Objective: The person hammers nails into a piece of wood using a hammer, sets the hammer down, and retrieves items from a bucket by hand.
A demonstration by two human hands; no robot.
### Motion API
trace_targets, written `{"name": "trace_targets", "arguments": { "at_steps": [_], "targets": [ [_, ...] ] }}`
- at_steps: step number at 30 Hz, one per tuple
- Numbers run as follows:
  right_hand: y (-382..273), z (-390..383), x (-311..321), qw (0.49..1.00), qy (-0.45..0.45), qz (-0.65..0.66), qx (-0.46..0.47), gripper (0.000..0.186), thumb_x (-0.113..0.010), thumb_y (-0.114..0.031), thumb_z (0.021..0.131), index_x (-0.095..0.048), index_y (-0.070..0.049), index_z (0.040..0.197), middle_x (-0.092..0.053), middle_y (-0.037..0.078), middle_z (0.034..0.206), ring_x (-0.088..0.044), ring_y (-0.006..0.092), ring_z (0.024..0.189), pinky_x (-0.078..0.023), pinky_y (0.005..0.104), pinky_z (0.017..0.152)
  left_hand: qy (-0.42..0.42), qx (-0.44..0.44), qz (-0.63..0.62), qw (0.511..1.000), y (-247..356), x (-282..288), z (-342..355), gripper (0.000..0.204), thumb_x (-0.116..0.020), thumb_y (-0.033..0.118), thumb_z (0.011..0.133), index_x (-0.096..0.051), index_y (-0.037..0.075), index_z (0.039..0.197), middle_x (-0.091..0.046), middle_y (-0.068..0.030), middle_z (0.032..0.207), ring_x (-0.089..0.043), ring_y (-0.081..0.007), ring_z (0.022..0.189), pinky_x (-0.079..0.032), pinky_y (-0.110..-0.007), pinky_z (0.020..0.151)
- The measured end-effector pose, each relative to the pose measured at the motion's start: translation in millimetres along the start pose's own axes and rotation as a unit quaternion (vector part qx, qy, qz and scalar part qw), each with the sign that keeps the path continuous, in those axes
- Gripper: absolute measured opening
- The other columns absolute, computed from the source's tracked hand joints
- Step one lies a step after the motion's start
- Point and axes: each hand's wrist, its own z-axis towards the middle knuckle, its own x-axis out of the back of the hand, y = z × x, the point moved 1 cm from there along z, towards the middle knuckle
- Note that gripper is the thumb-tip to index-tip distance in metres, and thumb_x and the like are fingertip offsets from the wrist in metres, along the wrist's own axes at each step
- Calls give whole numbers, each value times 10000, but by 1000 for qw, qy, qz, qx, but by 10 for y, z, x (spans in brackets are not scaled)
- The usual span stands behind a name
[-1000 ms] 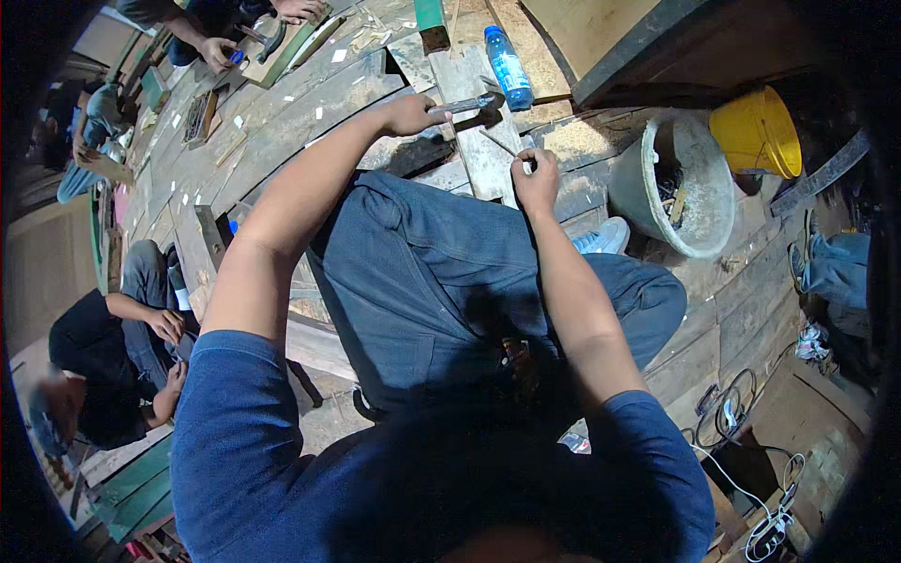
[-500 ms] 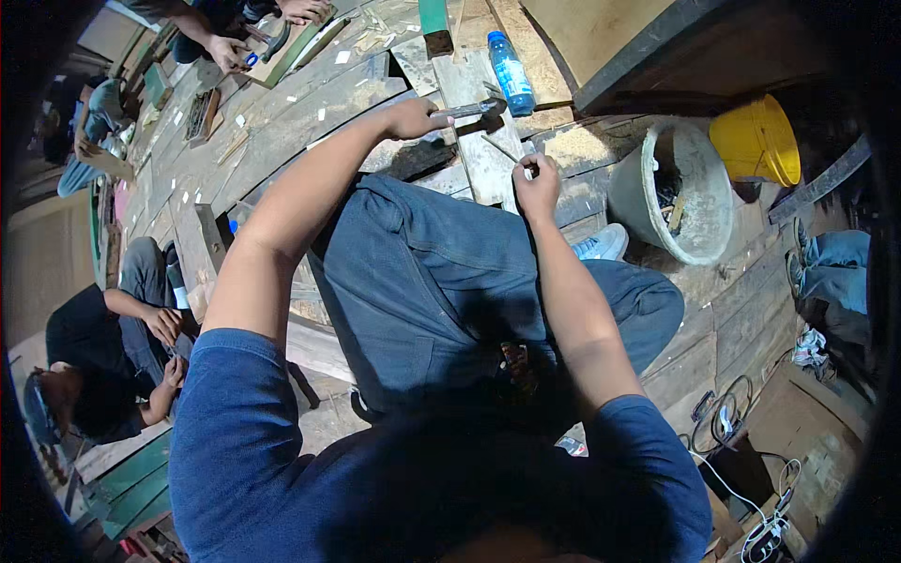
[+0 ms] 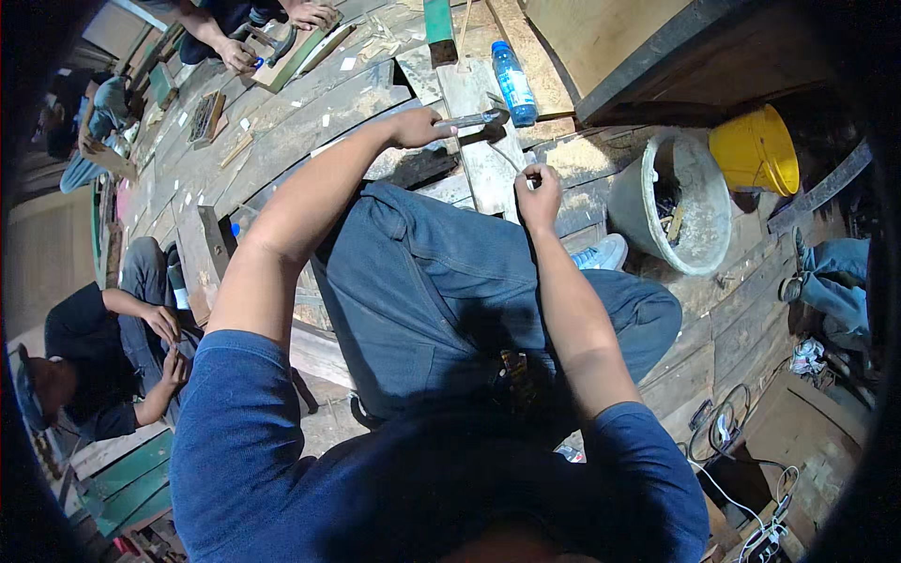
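My left hand (image 3: 416, 128) is closed around the handle of a hammer, whose head (image 3: 495, 116) hangs over a pale, worn board (image 3: 493, 188) beyond my knee. My right hand (image 3: 539, 195) pinches the near end of a thin metal rod (image 3: 507, 159), which slants up and left across that board toward the hammer head. A blue-labelled plastic bottle (image 3: 514, 84) lies just beyond, to the right of the hammer. A green block (image 3: 439, 33) is at the board's far end.
A whitish bucket (image 3: 629, 216) holding scraps and a yellow bucket (image 3: 751, 150) stand at right, near a wooden panel (image 3: 610, 47). Cables (image 3: 723, 427) lie lower right. Co-workers sit at left (image 3: 84, 375) and upper left (image 3: 235, 52); another's legs (image 3: 826, 272) show at right.
The scene sits slightly lower in the picture, with little change in my hands' hold or pose. The co-worker's foot at right has shifted, and the left co-worker's hands have moved slightly.
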Motion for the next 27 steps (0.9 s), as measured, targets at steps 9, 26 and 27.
{"name": "trace_targets", "arguments": {
  "at_steps": [9,26,27],
  "targets": [
    [-29,-9,18,999,19,41,-9,61,-677,-91,767,-639,-43,770,-608,104,788,-580,269,761,-454,366,696,28,-22,14,999,-34,-47,-16,675,-490,578,901,-627,-56,1088,-649,-252,1008,-622,-362,964,-465,-430,844],
    [-133,-89,64,990,-8,-111,83,89,-692,-143,749,-678,-67,793,-596,94,898,-569,318,868,-442,429,789,46,-21,-15,999,-43,-61,8,662,-512,574,884,-646,-48,1067,-656,-257,1008,-630,-381,954,-464,-439,855],
    [-140,-89,30,991,-10,-113,73,89,-673,-145,768,-680,-66,809,-596,95,910,-558,315,907,-431,422,812,52,-49,-31,997,-85,-45,9,652,-532,571,875,-664,-55,1003,-664,-257,944,-642,-373,890,-474,-437,806]
  ]
}}
